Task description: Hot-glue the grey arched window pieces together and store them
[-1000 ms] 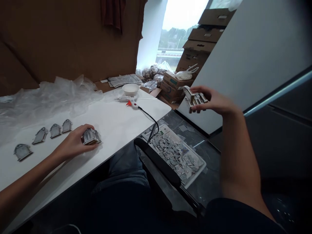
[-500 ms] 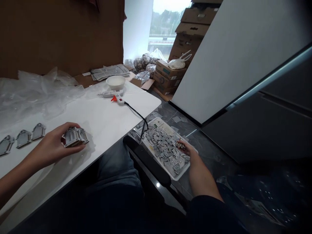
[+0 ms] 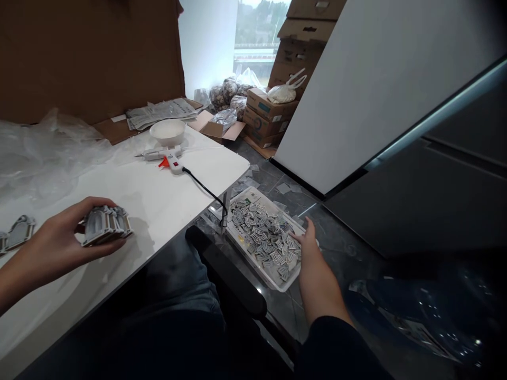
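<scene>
My left hand (image 3: 65,232) is wrapped round a stack of grey-and-white arch-shaped pieces (image 3: 106,226), held on edge just over the white table (image 3: 158,206). Another arch-shaped piece (image 3: 20,232) lies at the table's left, partly behind my forearm. Down on the right, my right hand (image 3: 308,244) hovers at the side of a shallow white tray (image 3: 253,264), its thumb and forefinger spread and nothing seen between them. Many small grey pieces with light edges (image 3: 261,229) fill that tray in a loose heap.
A white glue gun (image 3: 172,158) with a red trigger lies on the table, its black cord (image 3: 206,190) hanging over the edge. Behind it are a white bowl (image 3: 167,132), newspapers (image 3: 158,113) and clear plastic (image 3: 51,148). A black armrest (image 3: 229,274) stands between table and tray.
My right hand has let go of the small pieces it held, and its fingers have spread over the tray. My left hand still grips its stack. The view has shifted right.
</scene>
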Motion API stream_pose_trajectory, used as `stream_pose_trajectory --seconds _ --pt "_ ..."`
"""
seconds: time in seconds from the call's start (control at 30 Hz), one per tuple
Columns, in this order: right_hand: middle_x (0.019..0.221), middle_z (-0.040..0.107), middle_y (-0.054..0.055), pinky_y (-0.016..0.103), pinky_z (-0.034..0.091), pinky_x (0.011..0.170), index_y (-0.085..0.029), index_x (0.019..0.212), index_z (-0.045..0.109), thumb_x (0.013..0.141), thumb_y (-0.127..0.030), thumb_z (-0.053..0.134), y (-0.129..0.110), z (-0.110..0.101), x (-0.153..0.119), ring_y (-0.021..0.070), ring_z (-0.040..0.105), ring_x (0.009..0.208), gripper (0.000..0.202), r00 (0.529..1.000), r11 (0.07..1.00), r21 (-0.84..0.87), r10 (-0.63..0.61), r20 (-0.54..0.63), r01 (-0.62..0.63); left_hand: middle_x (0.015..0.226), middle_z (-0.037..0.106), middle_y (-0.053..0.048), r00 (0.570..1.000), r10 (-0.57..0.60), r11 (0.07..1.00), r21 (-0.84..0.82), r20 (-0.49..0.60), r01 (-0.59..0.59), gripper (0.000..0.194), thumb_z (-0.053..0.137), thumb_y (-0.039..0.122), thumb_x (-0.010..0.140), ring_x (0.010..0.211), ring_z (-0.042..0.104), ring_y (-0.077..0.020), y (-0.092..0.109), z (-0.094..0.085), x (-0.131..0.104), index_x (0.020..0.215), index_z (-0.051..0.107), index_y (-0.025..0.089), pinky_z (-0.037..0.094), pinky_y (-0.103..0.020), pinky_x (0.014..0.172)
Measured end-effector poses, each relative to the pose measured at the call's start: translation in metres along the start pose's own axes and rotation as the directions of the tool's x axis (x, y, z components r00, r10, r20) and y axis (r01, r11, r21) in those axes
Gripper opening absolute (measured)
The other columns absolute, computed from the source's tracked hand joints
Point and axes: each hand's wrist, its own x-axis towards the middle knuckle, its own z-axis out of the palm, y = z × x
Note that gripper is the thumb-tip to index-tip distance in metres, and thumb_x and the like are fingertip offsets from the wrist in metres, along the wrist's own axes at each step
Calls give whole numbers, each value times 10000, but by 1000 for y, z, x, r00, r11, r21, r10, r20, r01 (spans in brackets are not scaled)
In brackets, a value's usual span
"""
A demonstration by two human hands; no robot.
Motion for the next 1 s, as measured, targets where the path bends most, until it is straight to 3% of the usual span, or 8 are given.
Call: stream_pose_trajectory --seconds 0.17,0.33,0.43,0.5,0.67,0.8,0.9,1.0 --pt "835 389 35 293 481 648 -224 893 288 697 -529 286 -44 11 -7 144 475 698 362 991 984 177 -10 -136 35 1017 624 28 999 22 999 35 -23 -21 711 666 688 553 840 592 -189 -11 -3 2 1138 501 318 470 -254 696" --pt "821 397 39 220 417 587 -222 867 339 656 -531 194 -148 45 -64 134 472 699 401 935 877 325 -330 -127 354 1054 614 7 995 82 997 -4 -63 -83 703 678 659 572 848 593 -201 -23 -8 -12 1150 480 312 485 -281 715" --pt "750 371 34 216 308 463 -236 856 431 704 -511 336 -200 88 -147 127 389 583 329 703 628 534 -706 86 566 1074 605 -3 991 107 993 -32 -84 -110 683 680 637 595 851 598 -205 -27 -11 -23 1161 472 316 494 -281 700" --pt "707 368 13 202 286 421 -235 887 475 732 -455 404 -211 123 -214 101 367 521 279 531 653 552 -752 391 518 1072 603 -8 986 140 989 -43 -93 -145 671 689 609 607 855 600 -200 -26 -13 -29 1169 466 317 496 -266 681" --pt "867 515 30 222 416 380 -223 1120 481 743 -421 572 -156 210 -349 116 537 554 436 43 916 182 -211 977 357 1087 578 -9 949 249 964 -44 -194 -262 587 669 551 675 901 576 -186 -6 -20 -46 1163 445 314 487 -272 736" --pt "1158 484 -5 243 494 410 -436 1238 378 490 -296 795 -104 267 -391 155 605 706 868 -119 945 -38 81 990 326 1144 545 -42 859 437 897 65 -266 -437 558 669 433 712 972 564 -197 5 -24 -55 1186 410 296 497 -275 760" --pt "968 564 -95 277 533 469 -461 1058 467 466 -262 787 -93 293 -408 190 622 780 701 -283 965 -44 119 952 259 1210 509 -70 811 509 861 157 -289 -484 562 657 377 718 1051 546 -223 2 -22 -56 1209 399 282 501 -296 808" --pt "794 594 -109 245 518 473 -379 941 513 518 -357 757 -96 300 -423 150 614 654 488 -273 965 34 40 961 261 1231 500 -78 783 509 860 238 -356 -451 562 633 350 715 1090 532 -243 -3 -15 -56 1221 400 268 494 -324 846"
